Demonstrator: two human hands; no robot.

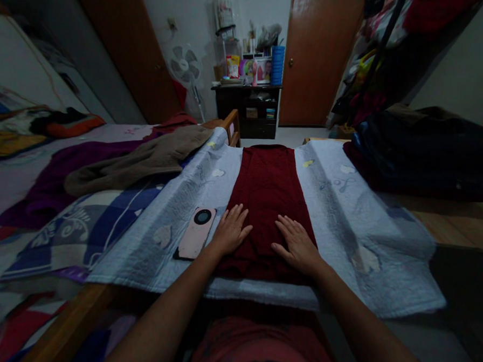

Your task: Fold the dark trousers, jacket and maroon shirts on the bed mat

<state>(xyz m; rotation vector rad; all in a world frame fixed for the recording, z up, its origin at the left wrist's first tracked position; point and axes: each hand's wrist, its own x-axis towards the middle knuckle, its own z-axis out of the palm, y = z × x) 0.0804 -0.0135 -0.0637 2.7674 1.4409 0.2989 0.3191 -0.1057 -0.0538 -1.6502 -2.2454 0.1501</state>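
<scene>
A dark red garment [269,196], folded into a long narrow shape, lies flat on a light blue quilted cloth [331,198]. On the garment's left edge rests my left hand [231,230], palm down with its fingers spread. My right hand [296,243] lies flat on the right part of the garment, fingers apart. Neither hand grips anything. Just left of my left hand, a pink phone [196,234] with a round black camera ring lies on the cloth.
Dark folded clothes [422,150] are stacked on a wooden surface [458,218] at the right. A brown garment [139,159] and a purple one [59,180] lie on the bed at the left. Behind stand a fan [184,65] and a dark cabinet [248,110].
</scene>
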